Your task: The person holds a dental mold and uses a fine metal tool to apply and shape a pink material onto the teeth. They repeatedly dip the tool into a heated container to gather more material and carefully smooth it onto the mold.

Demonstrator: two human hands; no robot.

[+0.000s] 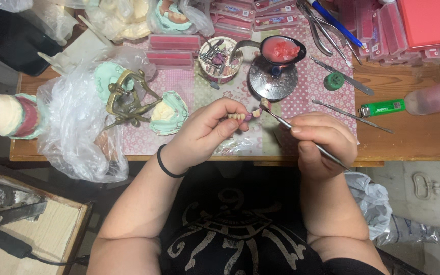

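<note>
Wooden table (pixel 413 137): two hands (pixel 207 130), one lighter (pixel 383 107).

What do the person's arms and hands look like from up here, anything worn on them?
Both arms are bare from the upper arm down, with no sleeves reaching the forearms and no gloves on either hand. The left hand has a thin black band around its wrist. The right hand and its wrist carry nothing visible. No rings or watch show. Fingernails look short and plain.

Lighter (pixel 383 108) rt of ladle (pixel 281 51)
</note>
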